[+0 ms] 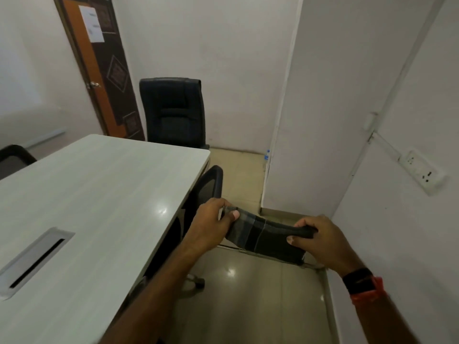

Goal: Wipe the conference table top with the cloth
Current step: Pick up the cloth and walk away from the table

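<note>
A dark checked cloth point(267, 238) hangs stretched between my two hands, in the air to the right of the conference table point(94, 189), above the floor. My left hand point(213, 219) pinches its left end with thumb over the fabric. My right hand point(320, 237) grips its right end with curled fingers; a dark watch with an orange band sits on that wrist. The table top is pale grey wood grain, with a metal cable slot point(37, 256) set into it at the near left. Neither hand touches the table.
A black mesh chair point(211, 184) is tucked at the table's right edge, just behind my left hand. A black padded office chair point(173, 112) stands at the far end by the brown door point(104, 70). White walls close in on the right, with a socket plate point(422, 175).
</note>
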`<act>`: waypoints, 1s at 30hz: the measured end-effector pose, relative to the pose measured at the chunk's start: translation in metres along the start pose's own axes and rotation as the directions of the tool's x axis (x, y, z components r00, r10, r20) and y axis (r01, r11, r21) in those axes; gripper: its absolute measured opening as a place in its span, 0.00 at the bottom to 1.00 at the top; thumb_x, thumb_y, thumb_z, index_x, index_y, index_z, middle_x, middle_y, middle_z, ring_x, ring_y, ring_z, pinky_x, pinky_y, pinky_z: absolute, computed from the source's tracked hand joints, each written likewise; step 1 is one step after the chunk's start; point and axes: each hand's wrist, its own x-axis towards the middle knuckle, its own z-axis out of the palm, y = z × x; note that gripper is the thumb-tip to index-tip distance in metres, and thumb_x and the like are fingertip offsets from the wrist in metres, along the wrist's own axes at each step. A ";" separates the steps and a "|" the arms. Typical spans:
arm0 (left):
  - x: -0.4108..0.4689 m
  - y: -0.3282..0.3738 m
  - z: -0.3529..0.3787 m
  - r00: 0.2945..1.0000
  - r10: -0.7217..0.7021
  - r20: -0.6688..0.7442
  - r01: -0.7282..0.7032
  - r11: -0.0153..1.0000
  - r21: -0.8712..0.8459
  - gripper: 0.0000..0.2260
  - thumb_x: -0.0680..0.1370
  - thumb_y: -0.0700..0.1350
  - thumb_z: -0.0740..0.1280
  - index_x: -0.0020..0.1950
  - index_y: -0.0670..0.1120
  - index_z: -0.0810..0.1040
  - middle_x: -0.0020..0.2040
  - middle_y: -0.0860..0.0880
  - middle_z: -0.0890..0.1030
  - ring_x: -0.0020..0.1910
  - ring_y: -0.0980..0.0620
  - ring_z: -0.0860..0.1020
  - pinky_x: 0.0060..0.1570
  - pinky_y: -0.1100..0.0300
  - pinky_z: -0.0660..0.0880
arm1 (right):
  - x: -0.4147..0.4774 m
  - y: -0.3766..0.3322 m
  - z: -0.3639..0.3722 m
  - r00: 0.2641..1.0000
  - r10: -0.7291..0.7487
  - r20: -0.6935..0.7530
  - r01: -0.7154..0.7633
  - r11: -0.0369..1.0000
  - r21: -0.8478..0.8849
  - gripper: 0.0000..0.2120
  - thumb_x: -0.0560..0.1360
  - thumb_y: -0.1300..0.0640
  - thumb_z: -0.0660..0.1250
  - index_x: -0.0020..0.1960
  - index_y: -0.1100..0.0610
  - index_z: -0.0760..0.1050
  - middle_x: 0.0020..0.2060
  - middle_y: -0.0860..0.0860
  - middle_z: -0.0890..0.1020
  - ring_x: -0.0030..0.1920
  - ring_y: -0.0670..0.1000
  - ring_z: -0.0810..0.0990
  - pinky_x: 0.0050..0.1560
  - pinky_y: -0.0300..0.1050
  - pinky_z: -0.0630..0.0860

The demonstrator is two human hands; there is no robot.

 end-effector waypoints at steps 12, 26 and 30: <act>0.257 -0.004 0.077 0.900 0.285 0.329 -0.225 0.952 -0.209 0.06 0.82 0.47 0.63 0.50 0.49 0.79 0.44 0.51 0.81 0.45 0.53 0.80 0.48 0.54 0.79 | 0.195 0.075 -0.005 0.855 0.089 0.512 -0.351 0.825 0.443 0.35 0.71 0.53 0.78 0.74 0.53 0.66 0.65 0.58 0.80 0.66 0.61 0.79 0.66 0.65 0.76; 0.474 -0.087 0.162 0.947 -0.060 0.316 0.168 0.930 -0.327 0.12 0.81 0.51 0.64 0.62 0.48 0.74 0.53 0.53 0.78 0.49 0.59 0.78 0.38 0.73 0.74 | 0.401 0.157 0.013 0.835 0.457 0.306 -0.512 0.442 0.737 0.20 0.78 0.55 0.70 0.69 0.57 0.75 0.59 0.60 0.84 0.58 0.62 0.84 0.52 0.54 0.82; 0.532 -0.124 0.182 0.950 -0.109 0.294 0.179 0.958 -0.222 0.07 0.82 0.49 0.63 0.54 0.48 0.79 0.48 0.53 0.81 0.45 0.61 0.79 0.42 0.69 0.74 | 0.480 0.191 0.012 0.817 0.499 0.289 -0.528 0.446 0.723 0.18 0.79 0.55 0.69 0.68 0.56 0.76 0.56 0.58 0.85 0.55 0.59 0.85 0.47 0.50 0.83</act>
